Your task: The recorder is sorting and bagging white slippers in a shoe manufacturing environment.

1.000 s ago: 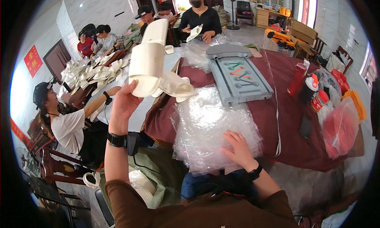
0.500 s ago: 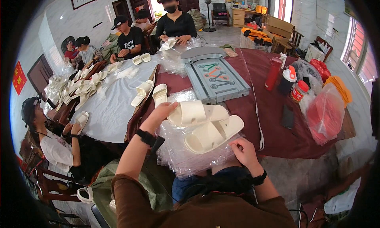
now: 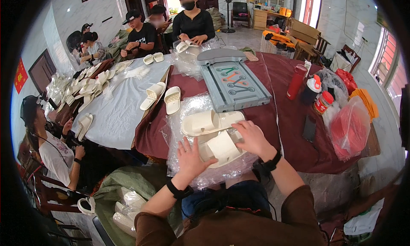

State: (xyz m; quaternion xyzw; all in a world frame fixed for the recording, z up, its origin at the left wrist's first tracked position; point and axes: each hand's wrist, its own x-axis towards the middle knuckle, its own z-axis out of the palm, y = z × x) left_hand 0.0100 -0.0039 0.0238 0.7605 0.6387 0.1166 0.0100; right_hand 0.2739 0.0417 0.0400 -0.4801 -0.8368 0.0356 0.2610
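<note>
Near cream slide sandal [image 3: 223,148]: atop clear plastic bags [image 3: 176,124], wearer's side of grey plastic board [image 3: 235,86]. Left hand [image 3: 191,160] fingers spread at its strap end; right hand [image 3: 256,140] fingers bent over the other, grip unclear. Probably light, flexible, bags slippery; best held by strap sides.

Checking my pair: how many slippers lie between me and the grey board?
2: the nearer slipper between the left hand and right hand, the farther slipper just beyond it. None appears hidden.

Wide fisheye view from the head, downward across the table [image 3: 294,152].
</note>
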